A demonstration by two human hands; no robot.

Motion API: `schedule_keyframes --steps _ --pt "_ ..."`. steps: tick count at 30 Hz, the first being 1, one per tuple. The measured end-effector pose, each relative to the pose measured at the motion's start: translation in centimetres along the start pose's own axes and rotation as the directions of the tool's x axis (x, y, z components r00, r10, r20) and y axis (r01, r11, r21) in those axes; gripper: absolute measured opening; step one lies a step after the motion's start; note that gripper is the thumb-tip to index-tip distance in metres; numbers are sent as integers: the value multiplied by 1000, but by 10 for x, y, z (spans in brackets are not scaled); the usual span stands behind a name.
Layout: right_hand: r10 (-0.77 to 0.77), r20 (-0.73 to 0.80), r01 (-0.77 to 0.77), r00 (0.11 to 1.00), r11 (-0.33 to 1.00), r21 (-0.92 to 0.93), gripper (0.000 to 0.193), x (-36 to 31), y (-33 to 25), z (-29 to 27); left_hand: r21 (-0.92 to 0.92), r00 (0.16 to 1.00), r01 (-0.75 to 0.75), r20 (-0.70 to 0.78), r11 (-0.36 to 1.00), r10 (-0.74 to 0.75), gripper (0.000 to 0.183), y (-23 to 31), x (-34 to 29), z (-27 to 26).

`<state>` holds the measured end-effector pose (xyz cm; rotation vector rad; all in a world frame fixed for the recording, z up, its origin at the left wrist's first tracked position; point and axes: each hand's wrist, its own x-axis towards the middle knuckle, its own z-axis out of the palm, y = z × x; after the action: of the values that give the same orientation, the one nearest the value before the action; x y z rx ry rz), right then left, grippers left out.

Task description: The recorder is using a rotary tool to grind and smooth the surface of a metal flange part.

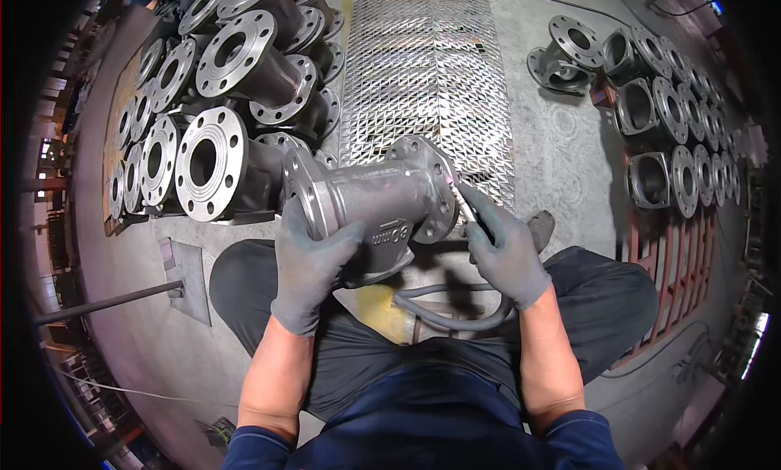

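A grey flanged valve body casting (378, 195), with raised lettering and an arrow on its side, lies tilted across the middle above my lap. My left hand (313, 258), in a grey glove, grips the casting at its left flange, thumb on the outside and the other fingers partly hidden. In my gloved right hand (506, 249) is a slim pencil grinder (465, 205) with a pink tip. That tip is at the face of the casting's right flange (440, 190), close to a bolt hole. A grey hose (443, 323) loops beneath my right hand.
Several flanged castings (213, 162) are stacked at the left. More castings (651, 112) stand in rows on a red pallet (682, 262) at the right. A metal mesh grating (425, 71) lies ahead. A dark bar (114, 303) juts in from the left.
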<state>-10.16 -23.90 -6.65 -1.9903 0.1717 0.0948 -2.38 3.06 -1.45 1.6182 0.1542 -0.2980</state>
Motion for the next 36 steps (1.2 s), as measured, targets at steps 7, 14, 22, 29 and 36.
schedule_keyframes --steps 7,14,22,29,36 --pt "-64 -10 62 998 982 -179 60 -18 3 26 50 1000 -25 -3 998 26 50 10 2 14" --pt "105 -52 -115 993 959 -259 62 -8 9 58 17 996 -93 -10 996 93 41 7 2 23" --pt "148 -46 -154 988 967 -205 61 -5 3 62 -49 1000 21 -13 999 -22 44 16 3 19" --pt "59 -85 -74 995 980 -185 59 0 8 65 -35 996 55 -67 998 -57 43 16 0 22" --pt "18 -92 -35 996 981 -193 56 8 13 63 32 995 82 -50 996 -81 43 21 2 20"
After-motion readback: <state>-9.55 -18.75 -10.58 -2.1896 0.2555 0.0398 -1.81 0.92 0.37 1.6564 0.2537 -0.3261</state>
